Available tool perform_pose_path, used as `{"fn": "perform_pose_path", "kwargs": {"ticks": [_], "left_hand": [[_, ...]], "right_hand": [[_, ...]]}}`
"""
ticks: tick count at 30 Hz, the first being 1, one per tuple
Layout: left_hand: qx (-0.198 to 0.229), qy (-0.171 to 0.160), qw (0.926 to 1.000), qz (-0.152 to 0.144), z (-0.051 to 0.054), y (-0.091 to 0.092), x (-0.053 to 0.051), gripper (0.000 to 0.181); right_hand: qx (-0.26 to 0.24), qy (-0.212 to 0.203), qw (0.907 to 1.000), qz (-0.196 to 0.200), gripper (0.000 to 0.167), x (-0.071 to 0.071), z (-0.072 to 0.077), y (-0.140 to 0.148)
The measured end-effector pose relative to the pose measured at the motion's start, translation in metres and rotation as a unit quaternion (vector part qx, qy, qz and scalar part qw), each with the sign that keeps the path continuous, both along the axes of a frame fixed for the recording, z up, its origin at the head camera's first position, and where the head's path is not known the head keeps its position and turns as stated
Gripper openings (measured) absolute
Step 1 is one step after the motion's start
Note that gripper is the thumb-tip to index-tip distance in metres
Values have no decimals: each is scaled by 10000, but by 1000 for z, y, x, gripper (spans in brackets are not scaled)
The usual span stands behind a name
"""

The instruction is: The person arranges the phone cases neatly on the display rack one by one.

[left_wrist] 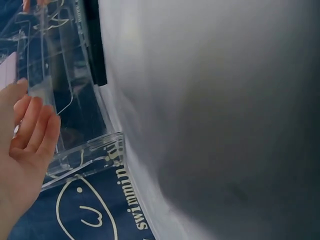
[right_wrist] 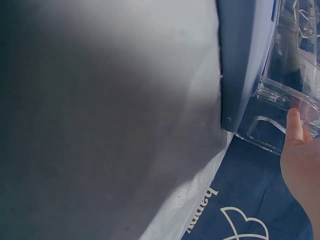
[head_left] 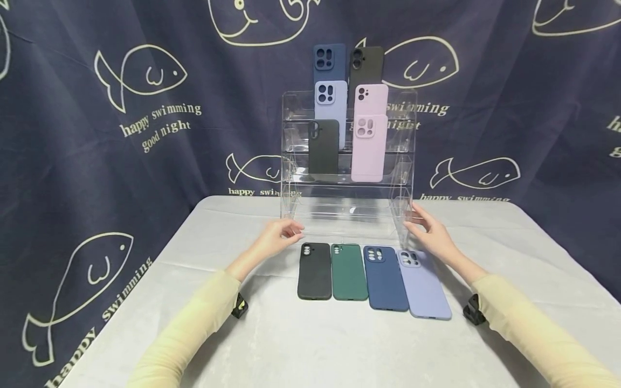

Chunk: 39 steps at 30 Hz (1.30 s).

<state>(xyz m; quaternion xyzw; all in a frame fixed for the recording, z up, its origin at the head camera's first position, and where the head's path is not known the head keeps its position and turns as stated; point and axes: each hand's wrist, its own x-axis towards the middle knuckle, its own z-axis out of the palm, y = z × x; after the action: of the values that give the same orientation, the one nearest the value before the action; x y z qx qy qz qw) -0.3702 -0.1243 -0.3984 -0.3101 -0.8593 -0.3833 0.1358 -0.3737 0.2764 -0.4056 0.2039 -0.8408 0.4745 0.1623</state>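
Observation:
A clear tiered display rack (head_left: pixel 346 229) stands on the table, holding several phone cases. My left hand (head_left: pixel 280 236) is at its lower left front corner, fingers loosely bent; in the left wrist view the hand (left_wrist: pixel 30 145) overlaps the clear plastic, and I cannot tell whether it touches. At the rack's right side is my right hand (head_left: pixel 432 233), its fairly straight fingers against the side panel. In the right wrist view the thumb of that hand (right_wrist: pixel 302 160) lies at the panel edge. Before the rack lie a black case (head_left: pixel 315 272), a green case (head_left: pixel 349 272), a dark blue case (head_left: pixel 387 280) and a lavender case (head_left: pixel 427 291).
On the rack's tiers stand a blue case (head_left: pixel 335 67), a light blue case (head_left: pixel 331 110), dark cases (head_left: pixel 324 151) and pink cases (head_left: pixel 368 153). A white cloth covers the table (head_left: pixel 315 350). Behind hangs a navy curtain (head_left: pixel 145 161) with fish prints.

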Motion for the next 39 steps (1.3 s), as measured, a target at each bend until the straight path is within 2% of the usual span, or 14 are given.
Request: {"fn": "perform_pose_path", "kwargs": {"ticks": [7,12,18,21,27,30,34,39], "left_hand": [[-255,-465,9984,-205,-5,2,3,20],[-875,-652,9933,-369,-9,2,2,25],[-1316,-910,9855,-574,-13,1,4,26],[-1355,-1045,9830,-667,-15,1,3,23],[-1105,-1228,9823,-884,-14,-1,4,15],[-1100,-1262,9822,-850,-14,0,4,13],[-1265,-1251,9821,-623,-14,1,4,18],[-1506,-1381,9780,-418,-13,1,6,27]], "right_hand": [[-33,-14,10000,26,64,0,0,1],[-11,-3,10000,-31,63,1,0,0],[-39,28,10000,-24,62,2,2,-2],[-68,39,10000,1,63,1,1,-1],[-9,-5,10000,-19,64,-1,-1,1],[25,-11,10000,-56,64,-1,0,2],[38,46,10000,-71,63,1,0,2],[-61,70,9999,57,62,1,1,0]]}}
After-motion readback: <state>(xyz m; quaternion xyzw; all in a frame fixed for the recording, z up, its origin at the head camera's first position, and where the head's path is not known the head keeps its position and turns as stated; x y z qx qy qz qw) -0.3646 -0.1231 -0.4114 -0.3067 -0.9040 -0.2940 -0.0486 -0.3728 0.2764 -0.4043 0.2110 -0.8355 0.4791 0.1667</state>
